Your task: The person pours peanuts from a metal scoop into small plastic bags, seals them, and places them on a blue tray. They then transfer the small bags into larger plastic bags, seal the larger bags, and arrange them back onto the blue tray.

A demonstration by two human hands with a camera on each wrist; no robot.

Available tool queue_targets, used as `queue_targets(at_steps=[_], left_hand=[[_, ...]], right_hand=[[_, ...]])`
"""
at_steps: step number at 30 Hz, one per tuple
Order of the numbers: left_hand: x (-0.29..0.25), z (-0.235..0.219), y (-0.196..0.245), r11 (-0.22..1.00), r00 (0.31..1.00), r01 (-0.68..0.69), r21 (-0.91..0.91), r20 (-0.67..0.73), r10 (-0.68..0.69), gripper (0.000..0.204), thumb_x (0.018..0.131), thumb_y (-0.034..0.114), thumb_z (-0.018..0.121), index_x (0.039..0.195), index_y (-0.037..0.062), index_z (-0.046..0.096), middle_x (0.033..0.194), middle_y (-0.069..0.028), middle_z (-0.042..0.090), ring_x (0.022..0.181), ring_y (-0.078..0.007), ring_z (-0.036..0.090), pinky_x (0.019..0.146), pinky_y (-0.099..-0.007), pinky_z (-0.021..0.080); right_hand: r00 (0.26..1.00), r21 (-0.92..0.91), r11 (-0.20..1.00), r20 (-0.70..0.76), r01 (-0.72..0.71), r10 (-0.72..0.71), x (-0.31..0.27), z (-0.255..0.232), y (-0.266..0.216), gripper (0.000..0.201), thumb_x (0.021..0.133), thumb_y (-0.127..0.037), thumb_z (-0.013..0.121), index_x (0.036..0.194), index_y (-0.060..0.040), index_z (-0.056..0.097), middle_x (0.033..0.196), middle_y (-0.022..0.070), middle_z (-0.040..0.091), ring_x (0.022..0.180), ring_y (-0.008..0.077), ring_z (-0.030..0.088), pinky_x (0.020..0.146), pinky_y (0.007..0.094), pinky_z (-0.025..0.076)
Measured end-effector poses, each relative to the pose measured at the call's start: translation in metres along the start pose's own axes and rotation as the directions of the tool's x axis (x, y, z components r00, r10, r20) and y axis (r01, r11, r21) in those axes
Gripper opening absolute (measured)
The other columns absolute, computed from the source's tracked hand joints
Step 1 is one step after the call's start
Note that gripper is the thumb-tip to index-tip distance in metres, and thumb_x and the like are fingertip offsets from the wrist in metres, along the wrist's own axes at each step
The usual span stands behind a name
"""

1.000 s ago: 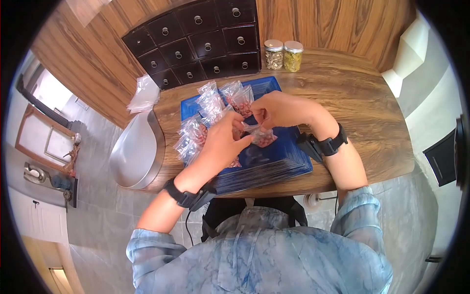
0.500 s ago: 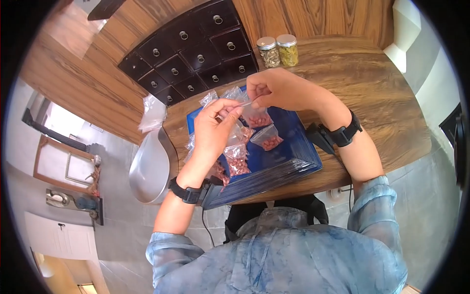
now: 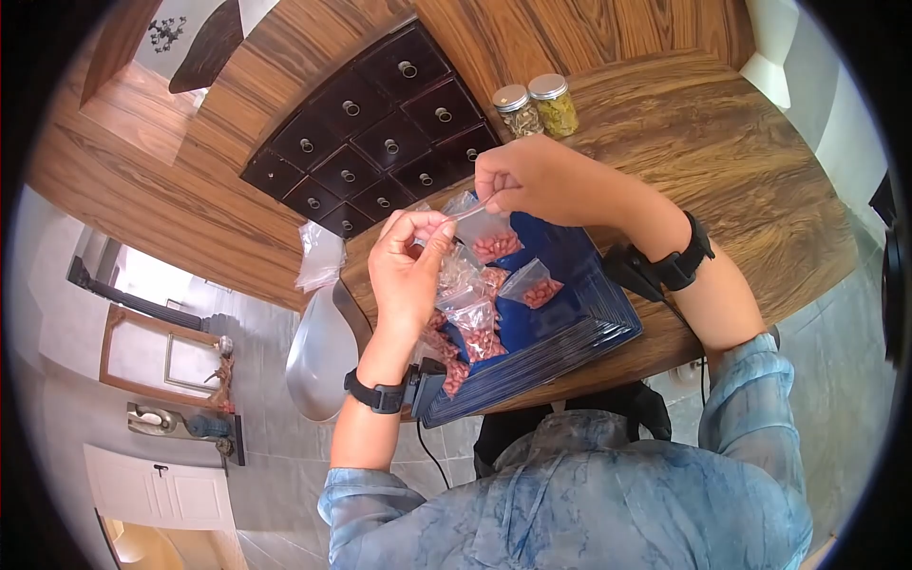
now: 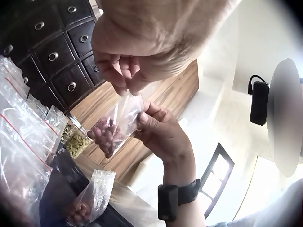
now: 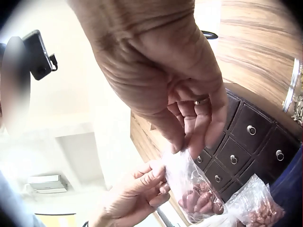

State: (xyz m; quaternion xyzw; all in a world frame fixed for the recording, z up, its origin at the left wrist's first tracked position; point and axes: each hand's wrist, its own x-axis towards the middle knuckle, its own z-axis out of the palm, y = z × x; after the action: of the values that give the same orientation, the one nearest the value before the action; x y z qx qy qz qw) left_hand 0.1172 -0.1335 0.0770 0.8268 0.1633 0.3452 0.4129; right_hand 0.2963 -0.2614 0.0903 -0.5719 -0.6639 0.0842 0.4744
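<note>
A clear zip bag (image 3: 494,226) with reddish, peanut-like kernels in its bottom hangs between both hands above the blue tray (image 3: 608,334). My left hand (image 3: 407,275) pinches one end of its top edge, while my right hand (image 3: 534,179) pinches the other end. The left wrist view shows the bag (image 4: 116,125) stretched between the two sets of fingertips. Below the hands, a similar filled bag (image 3: 534,287) lies apart on the tray. More filled bags (image 3: 480,332) are heaped on the tray's left side, partly hidden by my left hand and wrist.
A dark cabinet of small drawers (image 3: 389,146) stands at the back of the wooden table (image 3: 693,161). Beside it are two lidded jars (image 3: 554,106). Flat clear bags (image 3: 321,255) and a silvery scoop-shaped pan (image 3: 323,351) sit at the left edge.
Both hands rose from the heaped bags toward the tray's back and now hold one bag stretched by its top. The head view has swung left.
</note>
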Motion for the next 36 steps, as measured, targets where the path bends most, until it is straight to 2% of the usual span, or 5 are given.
queue_targets(at_steps=[7,15,18,24,36], left_hand=[[0.001,-0.004,-0.001,0.976,0.984,-0.176,0.126,0.054,0.17,0.007,0.083,0.003,0.068,0.09,0.0031,0.065,0.088,0.0024,0.053,0.076,-0.0047,0.049,0.061,-0.0182,0.04],[-0.001,0.0,0.013,0.979,0.987,-0.161,0.127,0.051,0.155,0.008,0.079,0.0,0.071,0.086,0.0032,0.068,0.086,0.0024,0.053,0.075,-0.0052,0.047,0.063,-0.0186,0.037],[-0.001,0.0,0.016,0.981,0.986,-0.157,0.11,0.066,0.151,0.008,0.08,0.0,0.071,0.086,0.0034,0.068,0.086,0.0023,0.053,0.075,-0.0051,0.047,0.063,-0.0187,0.037],[0.0,0.003,0.016,0.992,0.992,-0.123,-0.011,0.034,0.124,0.009,0.079,0.007,0.073,0.087,0.0069,0.069,0.082,0.0025,0.055,0.071,-0.0059,0.049,0.059,-0.0199,0.039],[0.002,0.008,0.014,0.992,0.991,-0.12,-0.042,0.048,0.122,0.006,0.081,0.009,0.071,0.087,0.0068,0.068,0.082,0.0029,0.058,0.072,-0.0059,0.05,0.063,-0.0204,0.04]], right_hand=[[0.998,-0.114,0.992,-0.016,0.057,-0.059,-0.001,0.0,-0.007,0.009,0.079,-0.006,0.06,0.083,0.0004,0.057,0.069,0.0131,0.059,0.065,0.0256,0.058,0.06,0.0342,0.043],[0.998,-0.006,0.999,-0.053,0.034,-0.034,-0.002,0.002,-0.019,0.008,0.079,-0.006,0.06,0.083,0.0,0.056,0.07,0.0112,0.059,0.062,0.0218,0.055,0.059,0.032,0.043],[0.999,-0.033,0.999,-0.018,0.029,-0.03,-0.002,0.001,-0.025,0.01,0.077,-0.01,0.06,0.078,-0.0005,0.058,0.068,0.0145,0.059,0.067,0.0304,0.059,0.061,0.0381,0.046],[0.98,-0.172,0.975,-0.115,0.141,-0.161,-0.001,0.004,-0.023,0.011,0.077,-0.011,0.057,0.077,-0.0007,0.059,0.071,0.0165,0.06,0.072,0.0354,0.06,0.063,0.0415,0.046],[0.978,-0.156,0.979,-0.136,0.134,-0.156,-0.001,0.007,-0.021,0.009,0.076,-0.01,0.058,0.073,-0.0014,0.058,0.071,0.0163,0.061,0.071,0.0353,0.06,0.062,0.0408,0.046]])
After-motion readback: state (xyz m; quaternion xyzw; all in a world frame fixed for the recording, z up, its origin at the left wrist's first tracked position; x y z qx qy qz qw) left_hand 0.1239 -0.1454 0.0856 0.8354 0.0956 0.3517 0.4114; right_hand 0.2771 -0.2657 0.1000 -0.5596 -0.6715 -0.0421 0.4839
